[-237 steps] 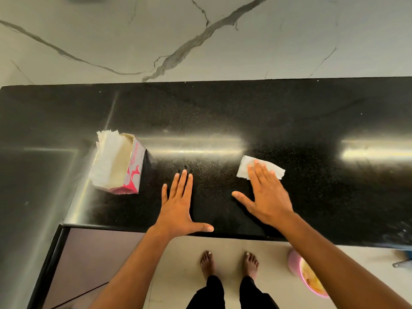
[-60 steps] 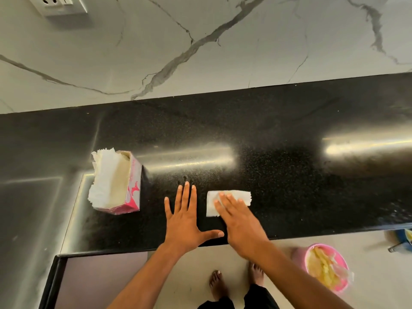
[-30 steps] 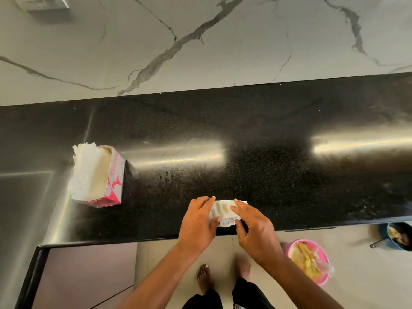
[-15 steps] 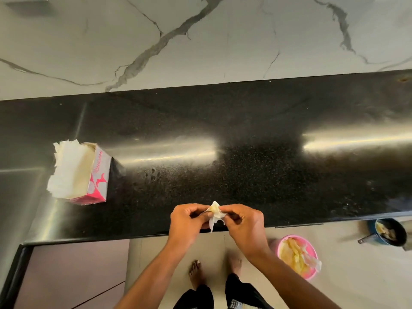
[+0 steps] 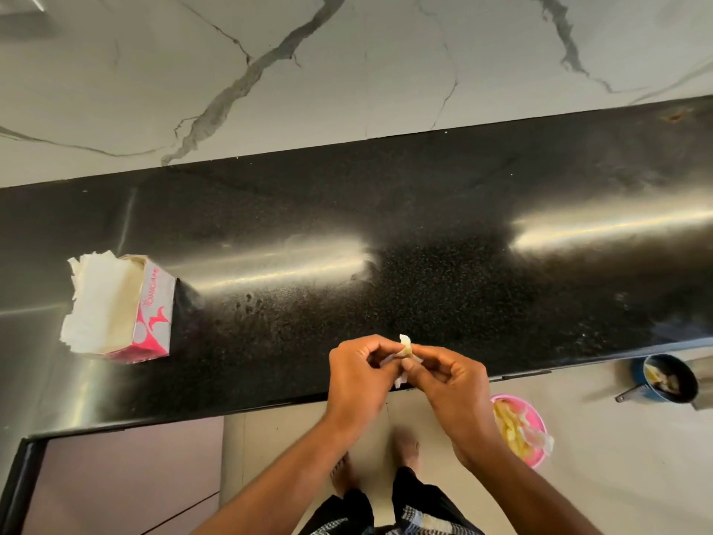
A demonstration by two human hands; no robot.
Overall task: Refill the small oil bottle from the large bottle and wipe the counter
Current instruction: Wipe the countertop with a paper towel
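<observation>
tissue pinched between left hand, right hand

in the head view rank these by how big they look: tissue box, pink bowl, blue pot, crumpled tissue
1. Tissue box, clearly the largest.
2. Pink bowl and blue pot look much alike; both sit on the floor, the bowl is partly hidden by an arm, so I won't rank them.
3. Crumpled tissue, smallest, mostly hidden in both hands.

Black speckled counter, glossy; white wall veined grey. Pink-and-white tissue box (white sheets spilling out), white crumpled tissue, pink bowl, blue pot.
</observation>
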